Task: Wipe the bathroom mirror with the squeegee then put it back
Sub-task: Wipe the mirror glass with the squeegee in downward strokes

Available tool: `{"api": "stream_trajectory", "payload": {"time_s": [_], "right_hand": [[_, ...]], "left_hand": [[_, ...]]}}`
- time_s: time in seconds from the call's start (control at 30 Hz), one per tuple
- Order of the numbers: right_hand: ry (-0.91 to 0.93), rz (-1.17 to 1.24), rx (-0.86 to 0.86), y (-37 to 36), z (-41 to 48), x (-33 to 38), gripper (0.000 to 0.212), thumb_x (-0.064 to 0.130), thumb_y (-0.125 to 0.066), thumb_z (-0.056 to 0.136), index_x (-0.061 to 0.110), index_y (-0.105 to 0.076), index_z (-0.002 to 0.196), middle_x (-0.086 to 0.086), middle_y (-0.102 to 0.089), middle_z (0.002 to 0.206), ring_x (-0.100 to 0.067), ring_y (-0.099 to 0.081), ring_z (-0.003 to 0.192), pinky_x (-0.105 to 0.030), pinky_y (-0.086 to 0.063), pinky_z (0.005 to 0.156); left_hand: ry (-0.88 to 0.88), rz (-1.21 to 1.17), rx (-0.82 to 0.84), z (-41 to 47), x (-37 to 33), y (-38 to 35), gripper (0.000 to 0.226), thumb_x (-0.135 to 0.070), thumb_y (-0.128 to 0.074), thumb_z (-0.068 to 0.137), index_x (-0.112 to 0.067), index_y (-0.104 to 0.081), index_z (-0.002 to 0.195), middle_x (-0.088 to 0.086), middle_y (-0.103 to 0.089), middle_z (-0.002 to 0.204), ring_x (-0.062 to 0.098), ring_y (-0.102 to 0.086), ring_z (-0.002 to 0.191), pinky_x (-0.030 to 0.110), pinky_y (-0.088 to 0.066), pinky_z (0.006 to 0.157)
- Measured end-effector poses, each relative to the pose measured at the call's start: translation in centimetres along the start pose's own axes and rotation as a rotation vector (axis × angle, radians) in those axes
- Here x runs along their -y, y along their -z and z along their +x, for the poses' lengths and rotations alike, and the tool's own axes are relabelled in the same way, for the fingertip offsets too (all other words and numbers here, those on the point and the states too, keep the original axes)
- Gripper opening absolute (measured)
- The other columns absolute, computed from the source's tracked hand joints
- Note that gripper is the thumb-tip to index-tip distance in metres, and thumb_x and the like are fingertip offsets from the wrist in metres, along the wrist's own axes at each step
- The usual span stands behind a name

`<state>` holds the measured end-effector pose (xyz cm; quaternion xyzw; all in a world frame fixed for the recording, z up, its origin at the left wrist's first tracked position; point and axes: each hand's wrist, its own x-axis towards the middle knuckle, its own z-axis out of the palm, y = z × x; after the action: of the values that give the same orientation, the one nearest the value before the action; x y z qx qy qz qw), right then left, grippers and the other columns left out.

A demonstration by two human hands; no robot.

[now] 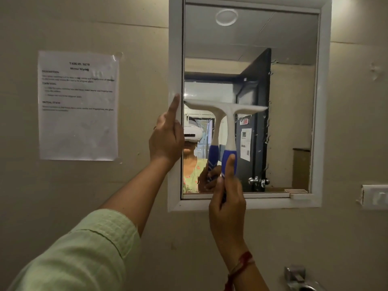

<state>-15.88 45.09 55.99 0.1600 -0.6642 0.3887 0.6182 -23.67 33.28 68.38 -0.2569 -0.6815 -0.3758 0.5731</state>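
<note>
The white-framed mirror hangs on the beige wall. A squeegee with a white T-shaped head and blue handle is pressed against the glass, its blade level across the mirror's left-middle part. My right hand grips the blue handle from below, thumb up along it. Against the mirror's left frame rests my left hand, index finger pointing up and the other fingers curled, holding nothing. The squeegee's reflection shows just left of it in the glass.
A printed task sheet is taped to the wall left of the mirror. A white switch plate sits at the right edge. A metal tap fitting juts out at the lower right.
</note>
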Motion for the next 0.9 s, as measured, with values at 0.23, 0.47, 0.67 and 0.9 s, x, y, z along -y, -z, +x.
{"api": "stream_trajectory", "payload": {"time_s": [0.23,0.47,0.67,0.9], "right_hand": [[0.026,0.03,-0.026,-0.1,3.6,0.9,0.053,0.022,-0.036,0.098,0.032,-0.013,0.144,0.0,-0.049,0.09,-0.007,-0.051,0.07,-0.015,-0.048,0.063],[0.013,-0.039,0.016,0.5,-0.8,-0.1,0.051,0.031,-0.032,0.098,0.035,-0.011,0.144,-0.006,-0.053,0.092,-0.005,-0.049,0.065,-0.013,-0.046,0.056],[0.015,-0.033,-0.012,0.6,0.3,0.1,0.051,0.03,-0.033,0.097,0.034,-0.012,0.144,-0.004,-0.052,0.091,0.001,-0.047,0.066,-0.008,-0.043,0.057],[0.0,-0.033,0.014,0.6,-1.5,-0.4,0.052,0.032,-0.034,0.098,0.037,-0.01,0.144,-0.005,-0.053,0.094,0.001,-0.047,0.067,-0.007,-0.045,0.061]], "left_hand": [[0.005,0.006,-0.01,0.1,0.2,-0.1,0.051,-0.025,-0.023,0.095,-0.029,-0.018,0.146,0.013,-0.055,0.097,0.004,-0.035,0.056,0.019,-0.031,0.054],[0.006,-0.001,0.001,0.0,0.0,0.0,0.051,-0.026,-0.023,0.095,-0.03,-0.016,0.145,0.015,-0.055,0.108,0.01,-0.04,0.06,0.025,-0.036,0.058],[0.007,-0.009,-0.005,0.1,0.3,-0.1,0.05,-0.026,-0.022,0.096,-0.032,-0.018,0.145,0.013,-0.054,0.106,0.013,-0.042,0.059,0.026,-0.037,0.057],[0.008,-0.019,-0.008,0.1,0.3,-0.1,0.049,-0.022,-0.024,0.098,-0.03,-0.021,0.146,0.012,-0.054,0.109,0.015,-0.045,0.061,0.02,-0.035,0.054]]}}
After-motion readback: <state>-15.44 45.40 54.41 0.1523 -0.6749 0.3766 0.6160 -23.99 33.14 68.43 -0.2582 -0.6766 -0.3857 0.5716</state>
